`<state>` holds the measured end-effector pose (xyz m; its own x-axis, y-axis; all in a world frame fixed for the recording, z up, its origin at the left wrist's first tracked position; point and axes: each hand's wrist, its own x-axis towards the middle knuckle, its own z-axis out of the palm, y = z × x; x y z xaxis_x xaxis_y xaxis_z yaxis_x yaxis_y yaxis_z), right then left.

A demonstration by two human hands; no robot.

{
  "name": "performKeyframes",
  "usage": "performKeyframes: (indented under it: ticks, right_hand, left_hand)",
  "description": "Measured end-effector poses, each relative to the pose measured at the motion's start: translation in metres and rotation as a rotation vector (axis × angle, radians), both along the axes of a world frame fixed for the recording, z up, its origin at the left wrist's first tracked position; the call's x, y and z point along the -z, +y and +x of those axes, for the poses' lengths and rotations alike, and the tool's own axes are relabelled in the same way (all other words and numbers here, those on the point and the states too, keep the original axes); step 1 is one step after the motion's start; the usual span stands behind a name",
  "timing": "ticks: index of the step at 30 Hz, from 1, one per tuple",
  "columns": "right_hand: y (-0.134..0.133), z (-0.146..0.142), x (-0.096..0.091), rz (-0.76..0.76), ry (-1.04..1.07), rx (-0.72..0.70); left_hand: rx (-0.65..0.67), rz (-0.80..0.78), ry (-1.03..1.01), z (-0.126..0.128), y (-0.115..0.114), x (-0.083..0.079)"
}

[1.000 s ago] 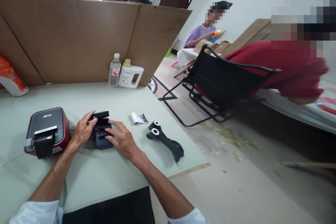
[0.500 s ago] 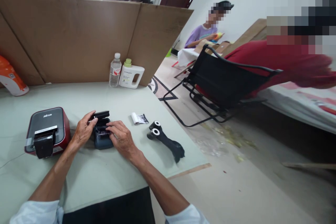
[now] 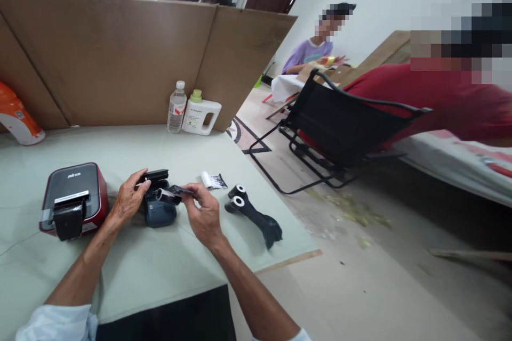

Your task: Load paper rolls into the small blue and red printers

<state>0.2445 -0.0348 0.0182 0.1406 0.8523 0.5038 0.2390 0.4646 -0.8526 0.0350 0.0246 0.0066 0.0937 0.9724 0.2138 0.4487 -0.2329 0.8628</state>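
Observation:
A small dark blue printer (image 3: 160,212) lies on the pale green table (image 3: 120,272) with its lid (image 3: 154,175) raised. My left hand (image 3: 127,203) grips the printer's left side, thumb against the lid. My right hand (image 3: 204,214) pinches a small black roll (image 3: 173,194) just above the printer's open bay. A white paper roll (image 3: 212,180) and a black Y-shaped part (image 3: 252,215) with two white-ringed ends lie to the right.
A red and black label printer (image 3: 74,200) sits left of my hands. A water bottle (image 3: 176,107) and a white jug (image 3: 200,115) stand against the cardboard screen (image 3: 120,58). A black folding chair (image 3: 340,128) and two other people are at the right.
My right hand has lifted out of the printer's bay, drawing the black roll up and to the right. The left hand has stayed on the printer.

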Motion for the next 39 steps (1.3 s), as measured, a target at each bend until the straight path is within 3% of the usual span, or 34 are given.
performKeyframes:
  ticks: [8,13,18,24,30,39]
  right_hand:
    - [-0.01,0.052,0.018,-0.313,-0.099,0.001]
    - [0.001,0.061,0.029,-0.461,-0.219,0.041]
    - [0.007,0.061,0.024,-0.48,-0.44,0.099]
    - [0.025,0.075,0.002,-0.236,-0.694,0.27]
    - [0.056,0.073,-0.016,-0.568,-1.121,0.269]
    - [0.07,0.063,-0.004,-0.555,-1.143,0.239]
  left_hand:
    - [0.019,0.024,-0.006,0.001,0.0,-0.007]
    - [0.026,0.029,0.002,-0.002,0.002,-0.005]
    - [0.024,0.034,0.022,-0.004,0.003,-0.003]
    - [0.029,0.021,0.005,-0.004,0.004,-0.003]
    - [0.022,0.028,0.016,-0.005,0.005,-0.002]
    - [0.023,0.028,0.008,-0.003,0.003,-0.003]
